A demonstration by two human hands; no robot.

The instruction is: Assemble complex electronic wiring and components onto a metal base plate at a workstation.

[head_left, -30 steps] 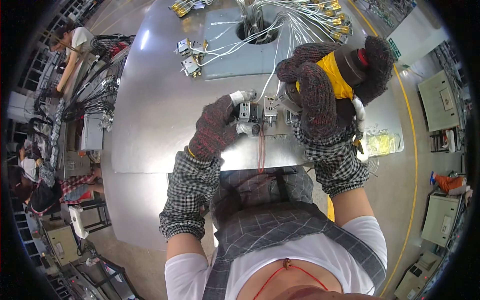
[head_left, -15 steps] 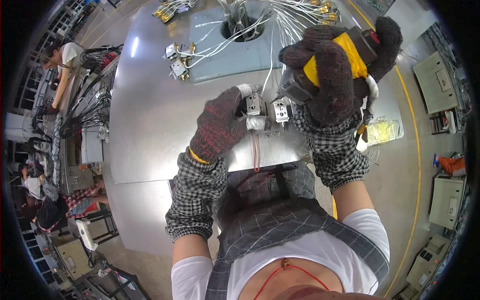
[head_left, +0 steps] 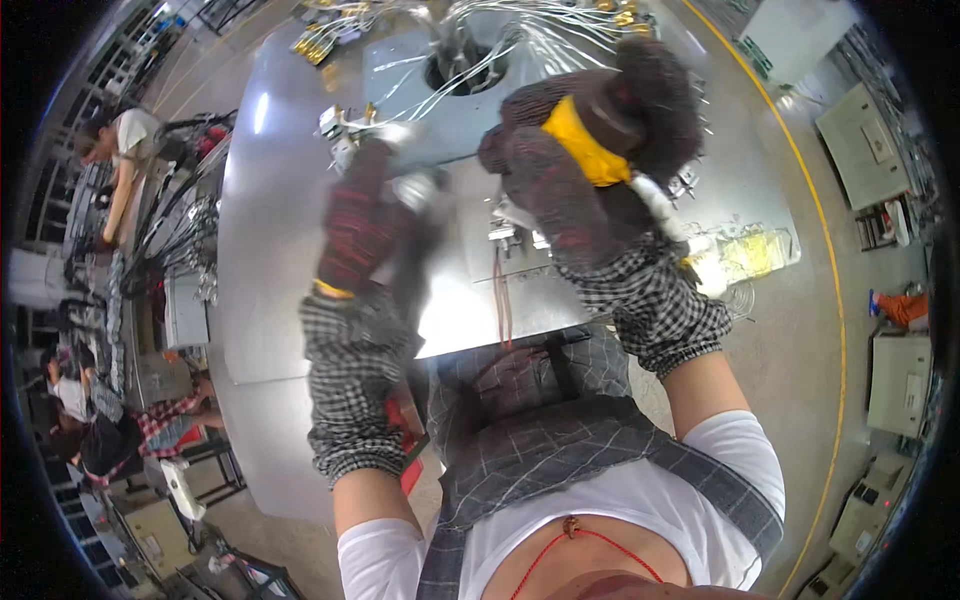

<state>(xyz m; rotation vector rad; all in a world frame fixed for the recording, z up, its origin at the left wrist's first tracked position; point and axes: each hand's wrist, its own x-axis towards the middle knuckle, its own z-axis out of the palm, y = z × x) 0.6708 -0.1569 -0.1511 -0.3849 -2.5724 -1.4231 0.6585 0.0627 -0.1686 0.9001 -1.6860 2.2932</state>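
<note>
My right hand (head_left: 590,160), in a dark knitted glove with a white-wrapped fingertip, grips a yellow-and-black power tool (head_left: 585,140) above the metal table. The glove hides much of the tool. Just below and left of it, a small metal terminal block (head_left: 505,236) lies near the table's front, with thin reddish wires (head_left: 502,300) running toward the edge. My left hand (head_left: 365,220), gloved with white-wrapped fingertips, is smeared by motion. It is close to the metal blocks (head_left: 338,135) at the far left, and whether it touches them cannot be made out.
White wires (head_left: 520,25) fan out from a round hole (head_left: 465,70) in a grey plate, with brass-coloured connectors (head_left: 313,45) at their ends. A clear yellowish packet (head_left: 755,255) lies at the table's right. Another person (head_left: 130,150) works at a bench on the left.
My left hand has left the small blocks at the front and moved left and away toward the farther blocks. My right hand has shifted left with the power tool, over the front blocks.
</note>
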